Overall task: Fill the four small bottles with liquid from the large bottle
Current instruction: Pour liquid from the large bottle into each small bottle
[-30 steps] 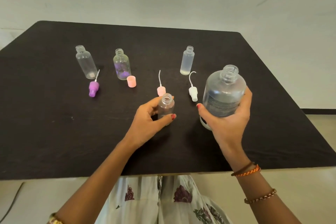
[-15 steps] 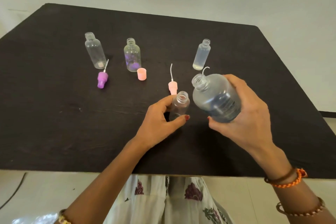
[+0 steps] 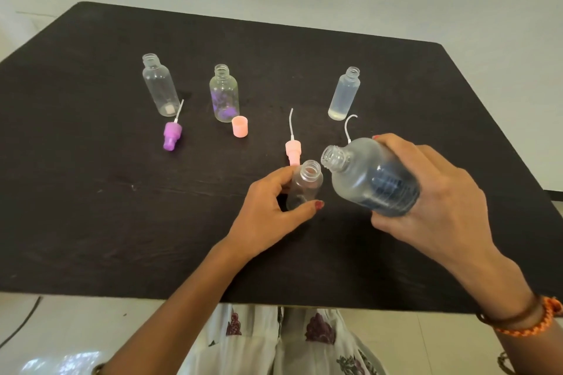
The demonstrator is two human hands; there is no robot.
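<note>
Fingers of the left hand (image 3: 268,210) are curled round a small bottle (image 3: 304,184) standing upright on the table (image 3: 91,207), thumb on the near side with a red nail showing. Right hand (image 3: 432,204) is wrapped around the big bottle (image 3: 370,178), fingers over its far side and thumb underneath, and it's tipped over to the left so its open neck sits just beside the small bottle's mouth, a touch higher. Can't see any liquid crossing between them. Just past the left fingertips lies a pink pump (image 3: 293,149) with its thin tube pointing away, and behind the big bottle a white curved tube (image 3: 350,125) pokes out. Further out from the left hand there's a pink cap (image 3: 239,126), with a purple pump (image 3: 172,136) lying well off to its left. Farthest back stand three more open bottles: a clear bottle (image 3: 160,87) on the left, a purple-tinted bottle (image 3: 224,94) right behind the cap, and a slim bottle (image 3: 343,94) beyond the right hand with a little liquid at the bottom.
</note>
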